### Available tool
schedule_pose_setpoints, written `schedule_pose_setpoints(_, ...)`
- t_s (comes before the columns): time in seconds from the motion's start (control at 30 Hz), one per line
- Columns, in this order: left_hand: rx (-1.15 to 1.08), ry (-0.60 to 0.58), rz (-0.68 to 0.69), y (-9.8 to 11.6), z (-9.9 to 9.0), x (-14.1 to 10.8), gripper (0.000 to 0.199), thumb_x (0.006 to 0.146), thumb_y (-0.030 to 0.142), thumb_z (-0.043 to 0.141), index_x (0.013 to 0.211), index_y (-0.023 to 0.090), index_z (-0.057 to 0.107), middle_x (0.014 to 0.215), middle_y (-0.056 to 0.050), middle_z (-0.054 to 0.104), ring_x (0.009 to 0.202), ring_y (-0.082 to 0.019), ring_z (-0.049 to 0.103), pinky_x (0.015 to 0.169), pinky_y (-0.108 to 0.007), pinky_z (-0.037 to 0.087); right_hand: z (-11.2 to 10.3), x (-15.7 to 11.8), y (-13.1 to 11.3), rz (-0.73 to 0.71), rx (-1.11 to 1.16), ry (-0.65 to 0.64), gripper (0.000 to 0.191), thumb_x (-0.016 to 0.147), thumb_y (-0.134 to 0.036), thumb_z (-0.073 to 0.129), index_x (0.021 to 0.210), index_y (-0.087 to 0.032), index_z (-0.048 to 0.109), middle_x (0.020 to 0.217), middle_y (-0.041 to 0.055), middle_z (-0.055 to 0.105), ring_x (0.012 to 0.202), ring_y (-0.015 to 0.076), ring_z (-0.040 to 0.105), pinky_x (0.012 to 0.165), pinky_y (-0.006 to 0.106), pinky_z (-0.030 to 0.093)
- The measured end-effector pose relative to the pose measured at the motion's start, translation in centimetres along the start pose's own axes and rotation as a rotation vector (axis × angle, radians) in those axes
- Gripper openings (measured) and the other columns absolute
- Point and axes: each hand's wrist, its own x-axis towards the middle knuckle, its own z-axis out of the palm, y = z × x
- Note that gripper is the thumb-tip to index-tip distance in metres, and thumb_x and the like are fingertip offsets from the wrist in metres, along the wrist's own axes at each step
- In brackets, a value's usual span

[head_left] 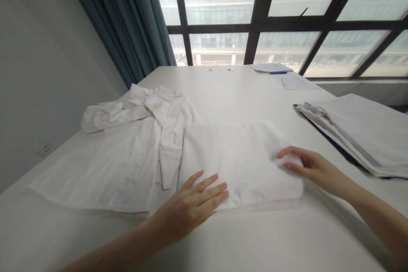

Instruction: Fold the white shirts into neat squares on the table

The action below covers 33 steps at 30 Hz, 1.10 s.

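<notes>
A folded white cloth point(236, 157) lies on the white table in front of me, its folds forming a rough rectangle. My left hand point(194, 204) rests on its near left corner, palm down with the fingers spread flat. At the right edge, my right hand point(309, 168) has a bit of the cloth pinched between thumb and forefinger, and the fabric puckers there. Left of the cloth, and touching it, a long-sleeved white coat point(124, 161) is spread out with its sleeves laid across the front.
On the right stands a stack of folded white cloths point(366, 131) with a dark layer under it. Papers point(270, 68) and a blue pen point(278, 72) lie at the table's point(219, 97) far end. Beyond are a blue curtain point(127, 21) and a dark-framed window point(219, 28).
</notes>
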Motion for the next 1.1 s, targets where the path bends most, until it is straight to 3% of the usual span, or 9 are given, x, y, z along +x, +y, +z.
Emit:
schedule_pose_setpoints(0.13, -0.043, -0.045, 0.007, -0.1, 0.1, -0.3, 0.037, 0.1, 0.016, 0.037, 0.134, 0.017, 0.051, 0.132, -0.006, 0.061, 0.138, -0.019, 0.039, 0.117, -0.044, 0.027, -1.0, -0.1, 0.2, -0.005, -0.046, -0.221, 0.034, 0.086, -0.056, 0.056, 0.101, -0.027, 0.064, 0.064, -0.0038, 0.049, 0.052, 0.0116, 0.036, 0.048, 0.024, 0.03)
schedule_pose_setpoints(0.23, -0.083, -0.109, 0.006, -0.3, 0.0, -0.4, 0.038, 0.1, 0.016, 0.037, 0.136, 0.018, 0.05, 0.136, -0.006, 0.058, 0.14, -0.02, 0.036, 0.118, -0.045, 0.024, -1.3, -0.1, -0.3, -0.061, -0.019, -0.351, 0.029, 0.09, -0.051, 0.053, 0.09, -0.024, 0.064, 0.072, -0.0007, 0.054, 0.058, 0.0129, 0.043, 0.052, 0.026, 0.036)
schedule_pose_setpoints(0.43, -0.143, -0.123, 0.048, -0.5, -0.6, -0.3, 0.037, 0.099, 0.016, 0.041, 0.133, 0.023, 0.052, 0.133, -0.003, 0.061, 0.14, -0.018, 0.036, 0.121, -0.043, 0.017, -1.4, -0.3, -1.2, -0.078, -0.029, -0.473, 0.028, 0.09, -0.043, 0.053, 0.076, -0.022, 0.062, 0.071, 0.0001, 0.059, 0.066, 0.0161, 0.052, 0.061, 0.028, 0.044)
schedule_pose_setpoints(0.57, -0.148, -0.148, 0.052, -0.5, -0.8, -0.1, 0.036, 0.098, 0.016, 0.043, 0.132, 0.023, 0.052, 0.134, -0.001, 0.06, 0.138, -0.017, 0.039, 0.121, -0.04, 0.016, -1.2, -0.4, -0.9, -0.058, -0.096, -0.43, 0.023, 0.087, -0.041, 0.058, 0.075, -0.022, 0.066, 0.071, -0.0001, 0.064, 0.064, 0.0166, 0.055, 0.058, 0.027, 0.045)
schedule_pose_setpoints(0.73, -0.151, -0.217, 0.051, -0.6, -1.1, 0.0, 0.036, 0.098, 0.02, 0.045, 0.133, 0.026, 0.052, 0.139, 0.001, 0.055, 0.138, -0.018, 0.04, 0.121, -0.039, 0.015, -1.6, -0.4, 0.0, -0.113, -0.17, -0.322, 0.034, 0.085, -0.055, 0.058, 0.073, -0.026, 0.072, 0.071, 0.0019, 0.066, 0.069, 0.0198, 0.061, 0.062, 0.031, 0.049)
schedule_pose_setpoints(0.87, -0.135, -0.241, 0.046, -0.5, -1.5, 0.1, 0.039, 0.095, 0.023, 0.051, 0.134, 0.028, 0.051, 0.144, 0.001, 0.051, 0.138, -0.019, 0.038, 0.121, -0.04, 0.014, -1.9, -0.2, 0.5, -0.183, -0.426, -0.1, 0.047, 0.087, -0.063, 0.05, 0.066, -0.025, 0.069, 0.067, 0.0053, 0.06, 0.061, 0.0196, 0.056, 0.056, 0.033, 0.045)
schedule_pose_setpoints(0.97, -0.131, -0.251, 0.048, -0.3, -1.5, 0.1, 0.041, 0.094, 0.023, 0.053, 0.135, 0.029, 0.051, 0.144, 0.001, 0.051, 0.138, -0.018, 0.039, 0.121, -0.039, 0.014, -1.0, -0.2, 0.1, -0.253, -0.595, 0.137, 0.048, 0.092, -0.056, 0.043, 0.065, -0.023, 0.064, 0.059, 0.0054, 0.056, 0.058, 0.0209, 0.054, 0.061, 0.039, 0.046)
schedule_pose_setpoints(1.03, -0.122, -0.252, 0.044, -0.3, -1.5, 0.1, 0.042, 0.094, 0.023, 0.053, 0.135, 0.029, 0.05, 0.145, 0.001, 0.049, 0.138, -0.018, 0.038, 0.121, -0.039, 0.012, 0.5, -0.5, -0.6, -0.348, -0.577, 0.211, 0.039, 0.095, -0.046, 0.042, 0.077, -0.023, 0.067, 0.07, 0.0081, 0.063, 0.071, 0.0242, 0.059, 0.07, 0.042, 0.049)
schedule_pose_setpoints(1.1, -0.113, -0.244, 0.038, -0.2, -1.4, 0.1, 0.044, 0.094, 0.023, 0.054, 0.137, 0.029, 0.049, 0.146, 0.0, 0.048, 0.138, -0.018, 0.037, 0.121, -0.039, 0.012, 2.2, -0.8, -1.3, -0.461, -0.518, 0.162, 0.029, 0.095, -0.037, 0.044, 0.102, -0.023, 0.069, 0.1, 0.0112, 0.069, 0.098, 0.0272, 0.062, 0.084, 0.044, 0.05)
